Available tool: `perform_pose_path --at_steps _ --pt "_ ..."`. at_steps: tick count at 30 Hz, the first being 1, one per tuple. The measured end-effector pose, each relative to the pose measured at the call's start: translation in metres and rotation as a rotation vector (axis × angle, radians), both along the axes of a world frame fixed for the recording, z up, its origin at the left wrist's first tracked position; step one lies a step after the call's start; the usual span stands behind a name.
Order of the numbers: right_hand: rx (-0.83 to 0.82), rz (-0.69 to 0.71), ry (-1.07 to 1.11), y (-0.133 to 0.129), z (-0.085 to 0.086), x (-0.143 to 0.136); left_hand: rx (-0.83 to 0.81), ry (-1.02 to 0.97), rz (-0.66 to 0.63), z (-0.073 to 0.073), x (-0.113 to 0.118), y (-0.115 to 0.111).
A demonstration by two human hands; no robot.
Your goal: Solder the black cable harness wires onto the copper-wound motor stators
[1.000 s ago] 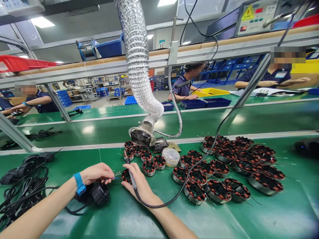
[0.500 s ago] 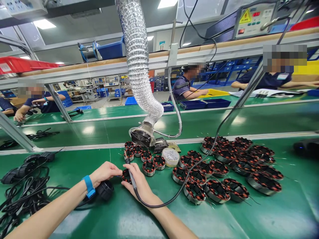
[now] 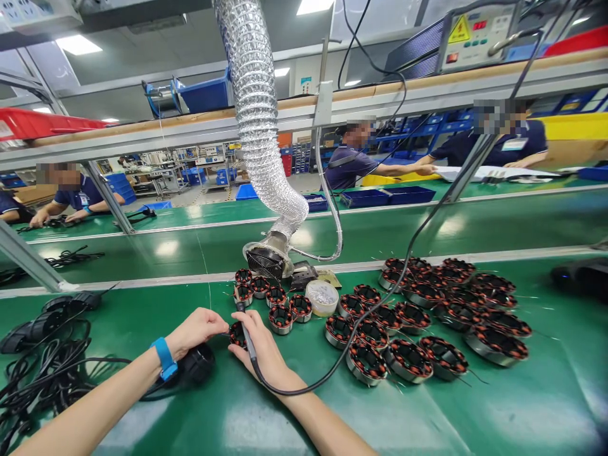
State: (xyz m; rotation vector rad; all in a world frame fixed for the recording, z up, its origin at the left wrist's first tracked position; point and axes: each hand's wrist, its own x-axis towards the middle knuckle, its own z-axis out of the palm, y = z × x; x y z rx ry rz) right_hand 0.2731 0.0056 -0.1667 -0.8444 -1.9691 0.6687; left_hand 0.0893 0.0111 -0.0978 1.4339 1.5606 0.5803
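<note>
My right hand [image 3: 266, 351] is closed around a soldering iron [image 3: 249, 345], whose tip points up and away from me. Its fingers and thumb also rest around a small motor stator [image 3: 237, 334] with copper-coloured windings, partly hidden by the hand. My left hand [image 3: 202, 330], a blue band on its wrist, pinches at the stator's left side. A thin wire [image 3: 209, 292] hanging from above runs down to those fingertips; what else they hold is hidden. Below the left hand lies a round black plug-like part [image 3: 198, 362] with a cable.
Several small stators [image 3: 280, 318] stand ahead, with many larger ones [image 3: 413, 360] to the right. A tub [image 3: 322, 297] of silvery material sits beneath the fume hose [image 3: 259, 126]. Black cables [image 3: 52, 373] pile up at left. The iron's cord [image 3: 332, 373] crosses the bench. Co-workers sit opposite.
The view has shifted slightly; my hands keep nearly the same pose at the stator. Across the bench, one co-worker has reached an arm to the right, and the left one has lowered a hand.
</note>
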Motion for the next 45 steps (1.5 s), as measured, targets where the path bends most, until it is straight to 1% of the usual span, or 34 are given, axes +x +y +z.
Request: perform_pose_path --at_steps 4,8,11,13,17,21,24,27,32,34,38,40,42,45 --pt "0.005 0.013 0.012 0.001 0.0 0.0 -0.039 0.003 -0.057 -0.001 -0.001 0.001" --pt "0.011 0.0 0.006 0.001 -0.001 0.0 -0.091 -0.038 -0.096 0.002 -0.006 0.001" --pt "0.013 -0.009 0.007 0.001 -0.001 -0.001 -0.077 -0.064 -0.086 0.005 -0.006 -0.001" --pt "0.011 -0.014 0.008 0.001 -0.001 -0.001 -0.098 -0.064 -0.066 0.006 -0.004 -0.001" --pt "0.017 -0.012 0.008 0.0 -0.001 -0.001 -0.182 -0.099 -0.038 0.002 -0.002 0.0" --pt "0.018 0.008 0.005 0.0 0.0 -0.001 -0.219 -0.13 -0.053 -0.003 -0.004 0.002" --pt "0.019 0.028 0.011 -0.001 0.0 0.0 -0.201 -0.098 -0.055 -0.001 -0.004 0.002" --pt "0.02 0.024 0.015 -0.001 0.0 0.0 -0.15 -0.055 -0.053 0.002 -0.001 0.003" --pt "0.016 0.011 0.008 -0.001 0.0 0.0 -0.082 -0.03 0.002 0.004 0.004 0.004" --pt "0.013 0.013 0.009 -0.001 0.0 0.0 -0.039 0.007 -0.018 0.002 0.005 0.004" --pt "0.011 0.028 0.017 0.0 0.0 -0.001 0.06 0.086 -0.152 -0.008 0.002 0.005" --pt "0.008 0.031 0.022 0.0 -0.001 -0.001 0.074 0.1 -0.178 -0.012 0.0 0.006" --pt "0.006 0.033 0.021 0.0 -0.001 -0.001 0.084 0.102 -0.173 -0.012 -0.001 0.006" --pt "0.006 0.026 0.008 0.0 -0.001 -0.001 0.087 0.107 -0.11 -0.006 0.001 0.005"
